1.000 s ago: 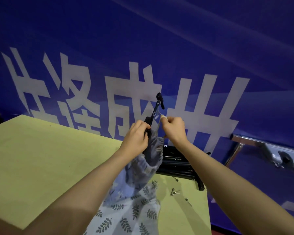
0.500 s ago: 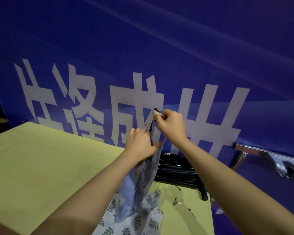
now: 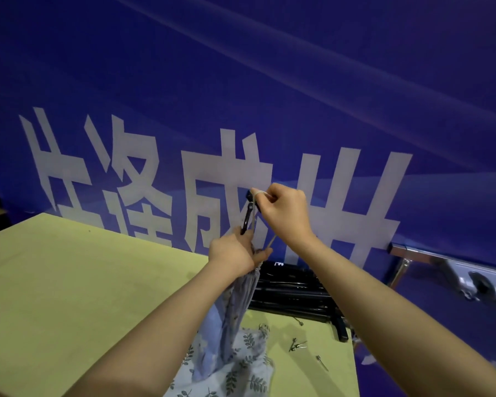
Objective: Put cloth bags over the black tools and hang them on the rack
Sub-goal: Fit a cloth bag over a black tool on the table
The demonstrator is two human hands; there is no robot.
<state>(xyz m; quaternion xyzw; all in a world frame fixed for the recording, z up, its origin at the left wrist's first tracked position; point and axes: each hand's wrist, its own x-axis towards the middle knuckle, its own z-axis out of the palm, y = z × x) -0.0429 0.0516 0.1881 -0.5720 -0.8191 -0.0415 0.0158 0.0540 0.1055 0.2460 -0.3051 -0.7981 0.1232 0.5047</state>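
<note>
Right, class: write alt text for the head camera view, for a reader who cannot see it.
The left hand grips a cloth bag's gathered neck around a black tool while the right hand pulls its drawstring upward. More black tools lie on a yellow table before a blue banner.

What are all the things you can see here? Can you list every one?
black tool: one, black, its top sticks out of the bag, held up over the table
cloth bag: one, pale blue with small print, hangs around the tool
drawstring: one, whitish, pulled up from the bag's neck
leaf-print cloth: count unclear, white with green leaves, near edge of the table
pile of black tools: several, black, far right part of the table
small metal clips: a few, silver, near the pile
table: one, yellow-green
banner: one, blue with white characters, behind the table
rack: one, silver metal, at right
left hand: grips the bag's neck
right hand: pinches the drawstring
</note>
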